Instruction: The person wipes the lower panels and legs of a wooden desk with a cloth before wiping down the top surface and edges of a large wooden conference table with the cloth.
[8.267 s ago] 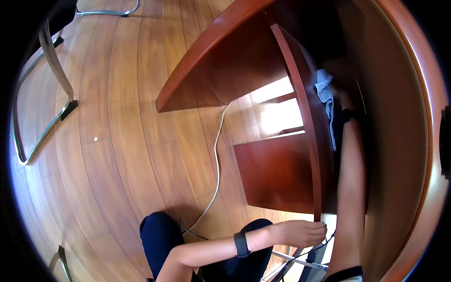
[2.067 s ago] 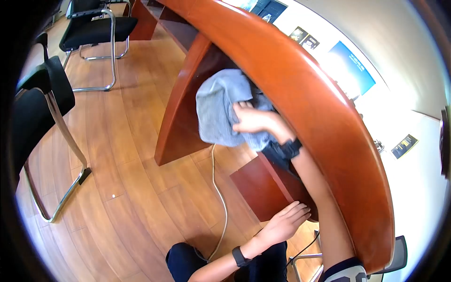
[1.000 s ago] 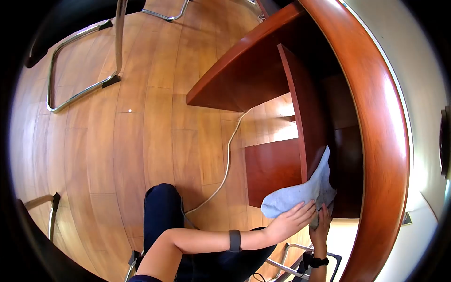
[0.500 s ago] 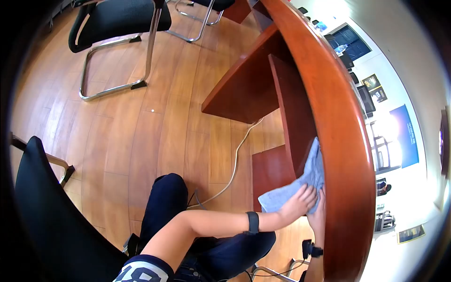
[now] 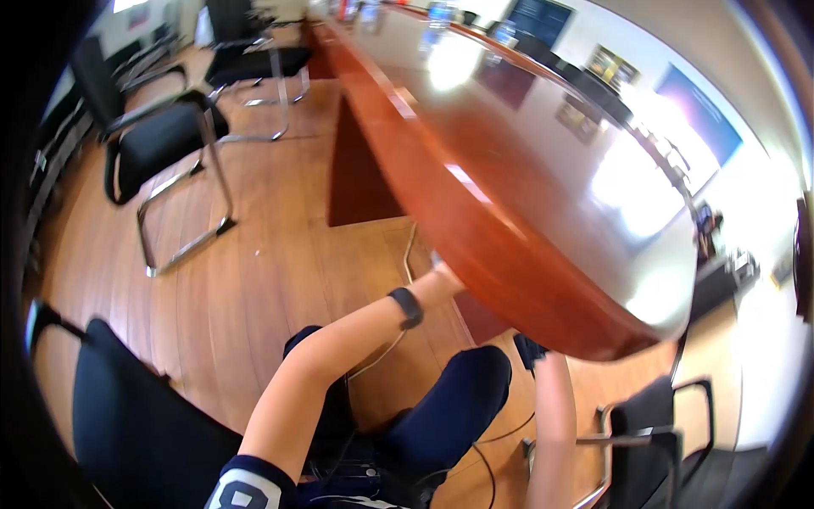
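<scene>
The wooden table has a thick, rounded, glossy reddish-brown edge. My left hand reaches under this edge; only its back near the wrist shows, and its fingers are hidden. A small grey-blue patch, perhaps cloth, shows beside it. On the right, my forearm rises to a black wrist device at the table's rounded end, and my right hand is hidden beneath the tabletop. What either hand holds cannot be seen.
Black chairs with metal frames stand at the left, lower left and lower right. A pale cable runs over the wooden floor near my knees. Bottles stand on the far tabletop.
The view has risen, showing the tabletop. My left hand has moved forward under the edge, away from my right arm. The blue-grey cloth, earlier at both hands, is now almost wholly hidden.
</scene>
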The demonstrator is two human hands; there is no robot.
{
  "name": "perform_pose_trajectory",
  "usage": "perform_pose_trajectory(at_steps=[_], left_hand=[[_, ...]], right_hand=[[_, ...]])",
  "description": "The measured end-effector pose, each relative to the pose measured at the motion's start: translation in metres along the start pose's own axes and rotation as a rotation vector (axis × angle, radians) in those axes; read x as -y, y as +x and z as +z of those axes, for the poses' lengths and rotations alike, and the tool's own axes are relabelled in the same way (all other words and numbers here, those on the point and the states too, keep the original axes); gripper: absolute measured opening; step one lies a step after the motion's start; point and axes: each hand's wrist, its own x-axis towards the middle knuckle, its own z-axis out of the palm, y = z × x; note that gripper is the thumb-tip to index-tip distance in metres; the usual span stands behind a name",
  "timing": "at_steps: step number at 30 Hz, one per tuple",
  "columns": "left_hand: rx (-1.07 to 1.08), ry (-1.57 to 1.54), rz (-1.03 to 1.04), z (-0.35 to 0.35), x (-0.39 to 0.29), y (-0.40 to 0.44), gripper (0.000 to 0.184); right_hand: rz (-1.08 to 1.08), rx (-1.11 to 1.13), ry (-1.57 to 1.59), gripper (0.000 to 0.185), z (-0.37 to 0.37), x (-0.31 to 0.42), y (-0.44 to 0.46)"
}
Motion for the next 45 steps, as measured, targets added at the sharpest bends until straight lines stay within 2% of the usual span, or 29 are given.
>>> perform_pose_trajectory(at_steps=[7,13,16,18,21,24,28,31,32,36,39,45], left_hand=[[-0.114,0.675,0.228,-0.03,-0.007,-0.031,0.048],[-0.161,1.044,0.47,-0.037,-0.033,-0.019,0.054],[-0.153,1.115,0.553,-0.028,-0.045,-0.005,0.058],[-0.126,1.126,0.602,-0.029,-0.044,0.005,0.059],[-0.103,1.143,0.59,-0.032,-0.047,0.005,0.055],[-0.124,1.117,0.601,-0.032,-0.043,0.005,0.053],[-0.126,1.223,0.546,-0.032,-0.047,0.005,0.051],[-0.146,1.207,0.62,-0.036,-0.04,0.004,0.048],[-0.135,1.2,0.612,-0.038,-0.04,0.004,0.049],[-0.162,1.254,0.545,-0.033,-0.046,0.002,0.049],[-0.247,1.263,0.516,-0.024,-0.048,0.0,0.047],[-0.23,1.378,0.489,-0.009,-0.059,-0.003,0.051]], right_hand=[[0.009,-0.283,-0.026,0.022,0.027,0.005,-0.004],[0.141,-0.503,-0.163,0.011,0.05,0.002,-0.002],[0.226,-0.501,-0.203,0.009,0.065,-0.001,0.01],[0.281,-0.381,-0.128,0.016,0.075,-0.004,0.012],[0.282,-0.416,0.056,0.013,0.081,-0.009,0.013],[0.268,-0.53,0.03,0.015,0.086,-0.008,0.011],[0.277,-0.514,0.202,0.017,0.092,-0.009,0.014],[0.244,-0.59,0.252,0.02,0.088,-0.011,0.007],[0.191,-0.533,0.277,0.021,0.089,-0.013,0.008],[0.13,-0.744,0.322,0.016,0.097,-0.02,0.008],[0.068,-0.751,0.338,0.017,0.1,-0.028,0.003],[-0.112,-0.873,0.414,0.021,0.104,-0.069,-0.008]])
